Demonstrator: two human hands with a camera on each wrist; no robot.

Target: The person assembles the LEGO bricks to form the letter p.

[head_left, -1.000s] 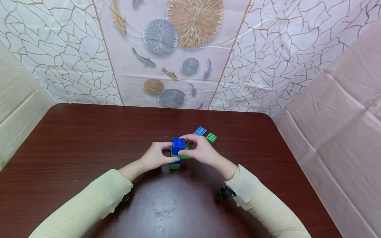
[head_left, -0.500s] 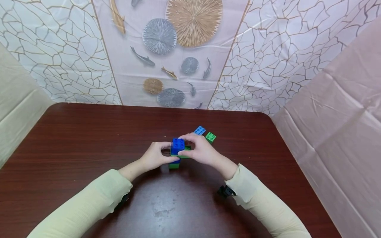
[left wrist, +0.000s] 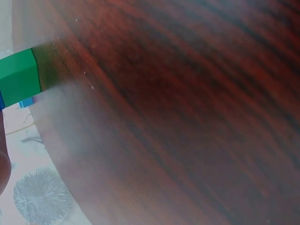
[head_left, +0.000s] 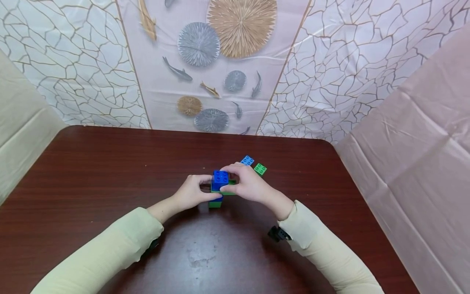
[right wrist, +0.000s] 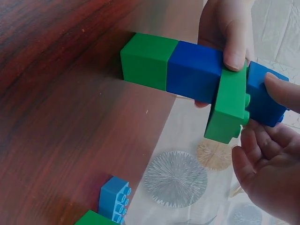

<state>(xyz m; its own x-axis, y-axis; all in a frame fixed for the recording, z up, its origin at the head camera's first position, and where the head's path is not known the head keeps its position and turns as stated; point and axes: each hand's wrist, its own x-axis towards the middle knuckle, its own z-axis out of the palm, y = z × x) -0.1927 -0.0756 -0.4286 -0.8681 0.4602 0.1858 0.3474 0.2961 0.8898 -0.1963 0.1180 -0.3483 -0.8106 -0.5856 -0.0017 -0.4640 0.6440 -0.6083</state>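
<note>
Patterned cloth [head_left: 235, 67] hangs behind 1 dark worktop [head_left: 110, 171]. Near its middle stands 1 stack [right wrist: 194, 70] of 4 bricks, from the bottom: 1 green, 1 blue, 1 longer green, 1 top blue brick [head_left: 220, 179]. The left hand [head_left: 189, 194] has fingers and thumb clamped on the stack; the right hand's [head_left: 249, 183] pinch the top blue brick. Toward the far edge, right of it, lie 2 loose bricks: 1 light blue brick [head_left: 247, 160], 1 green brick [head_left: 260, 168].

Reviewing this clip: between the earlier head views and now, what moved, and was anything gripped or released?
Nothing visibly changed beyond a slight drift of the view. The right hand still pinches the top blue block, the left hand still holds the stack below it; the light-blue brick and loose green brick lie as before.
</note>
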